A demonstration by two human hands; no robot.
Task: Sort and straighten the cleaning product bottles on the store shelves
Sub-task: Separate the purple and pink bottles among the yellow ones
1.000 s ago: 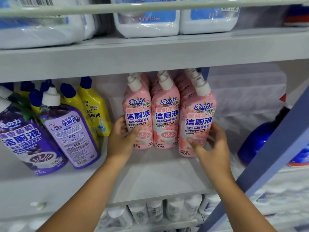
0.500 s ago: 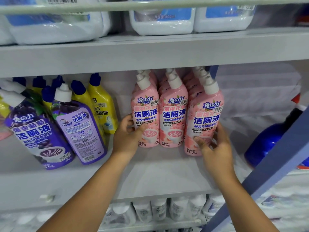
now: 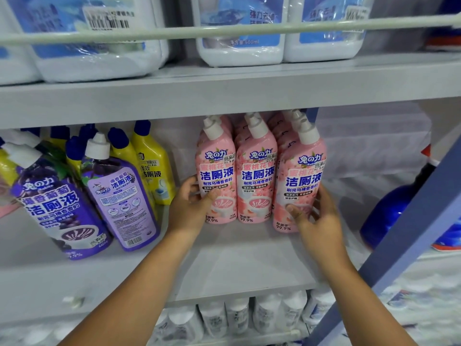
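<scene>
1. Store shelving, grey metal: middle shelf (image 3: 239, 260) fills most of the view, w/ a blue slanted upright (image 3: 409, 236) crossing at the right.
2. Nearest, below the shelf edge: row of white bottles (image 3: 239, 318) on the lower level, blurry.
3. Left hand (image 3: 192, 208) grips the left front pink bottle (image 3: 216, 171) low on its side, thumb across the label, fingers curled behind.
4. Right hand (image 3: 316, 221) grips the right front pink bottle (image 3: 300, 181), thumb on the front near the base, fingers wrapped round the right side.
5. Middle pink bottle (image 3: 257, 176) stands between those two, touching both; no hand on it. All 3 upright, w/ more pink ones lined up behind.
6. Left of the pinks, apart from them: two purple bottles (image 3: 74, 201) leaning left, one showing its back label.
7. Behind those: yellow bottles (image 3: 152, 168) w/ blue caps.
8. Far right: dark blue bottle (image 3: 389, 216), partly hidden by the upright.
9. Top shelf: big white jugs (image 3: 239, 28) w/ blue labels behind a rail.
</scene>
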